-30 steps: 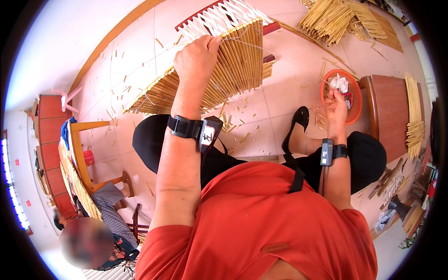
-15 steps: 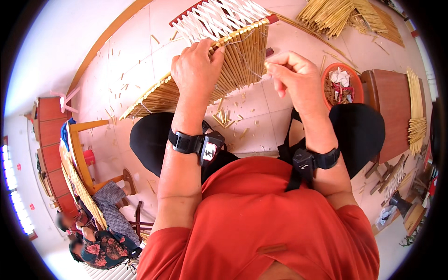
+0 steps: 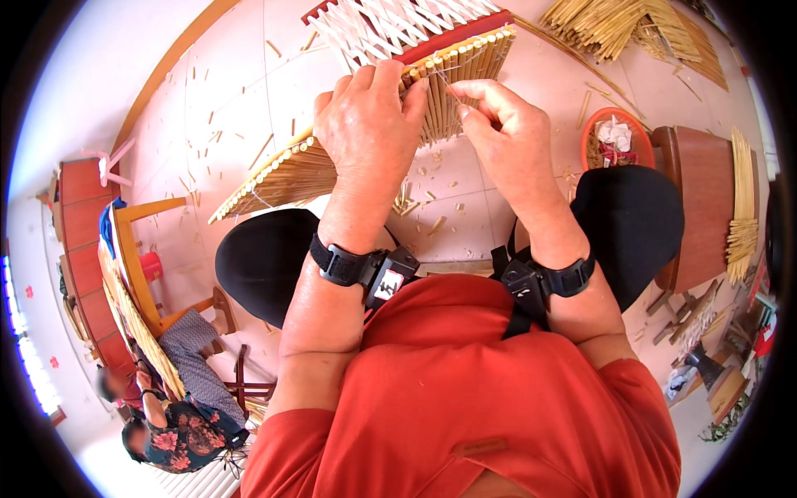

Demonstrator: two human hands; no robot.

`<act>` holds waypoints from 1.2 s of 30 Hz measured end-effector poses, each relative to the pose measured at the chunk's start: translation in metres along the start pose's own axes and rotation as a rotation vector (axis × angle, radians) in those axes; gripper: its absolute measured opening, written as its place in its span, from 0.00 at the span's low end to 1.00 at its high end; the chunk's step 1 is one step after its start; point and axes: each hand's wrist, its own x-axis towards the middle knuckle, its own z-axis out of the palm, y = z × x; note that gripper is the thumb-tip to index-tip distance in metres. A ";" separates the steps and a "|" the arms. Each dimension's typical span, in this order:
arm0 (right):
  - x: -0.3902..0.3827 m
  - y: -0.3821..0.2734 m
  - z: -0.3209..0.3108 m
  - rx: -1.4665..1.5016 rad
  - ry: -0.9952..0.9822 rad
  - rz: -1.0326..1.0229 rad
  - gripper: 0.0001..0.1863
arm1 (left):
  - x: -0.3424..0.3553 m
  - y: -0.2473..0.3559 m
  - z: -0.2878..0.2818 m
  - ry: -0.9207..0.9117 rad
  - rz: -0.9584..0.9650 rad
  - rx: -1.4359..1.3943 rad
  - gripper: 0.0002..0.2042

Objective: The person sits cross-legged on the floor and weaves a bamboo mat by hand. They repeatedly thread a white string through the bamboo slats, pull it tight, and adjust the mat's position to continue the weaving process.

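Observation:
A mat of yellow-brown reed stalks, tied side by side with thin thread, stands slanted in front of my knees. My left hand is closed over its upper edge, thumb on the near side and fingers over the far side. Close to the right part of the mat, my right hand pinches a fine pale thread between thumb and forefinger. The thread runs up to the stalks near the edge. My left hand hides the middle of the mat.
Behind the mat stands a dark red frame laced with white strips. An orange basket of scraps and a brown wooden stool are at the right. Reed bundles lie far right. Another person sits at lower left.
My right hand has moved left and up, close to the mat's edge, with the thread. My left hand and the mat have shifted slightly right.

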 end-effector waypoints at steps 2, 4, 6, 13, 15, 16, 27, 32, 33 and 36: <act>0.000 -0.003 -0.001 -0.038 -0.021 0.016 0.12 | 0.000 0.000 0.000 -0.005 0.000 -0.006 0.10; -0.001 -0.003 -0.001 -0.040 -0.038 0.018 0.13 | 0.000 0.000 0.000 -0.004 0.002 -0.008 0.10; -0.002 -0.002 -0.001 -0.049 -0.045 0.008 0.14 | 0.000 -0.001 0.001 0.003 0.008 -0.005 0.10; -0.003 0.001 0.000 -0.062 -0.037 -0.006 0.15 | 0.000 -0.001 0.001 0.004 0.010 0.000 0.10; -0.003 0.001 0.000 -0.062 -0.038 -0.003 0.16 | 0.000 -0.001 0.001 0.001 0.008 -0.004 0.10; -0.003 0.001 0.000 -0.064 -0.039 -0.001 0.16 | 0.000 -0.001 0.001 0.006 0.010 -0.004 0.10; -0.004 0.001 0.001 -0.023 -0.049 0.028 0.15 | 0.000 0.000 0.001 0.007 0.014 0.014 0.10; -0.004 -0.001 0.000 -0.046 -0.056 0.039 0.15 | -0.001 0.000 0.002 0.014 0.016 0.009 0.10; -0.004 -0.001 0.000 -0.043 -0.054 0.035 0.15 | -0.001 0.000 0.001 0.010 0.015 0.012 0.10; -0.004 0.002 0.002 -0.041 -0.049 0.022 0.15 | -0.001 -0.001 0.001 0.019 0.017 0.012 0.10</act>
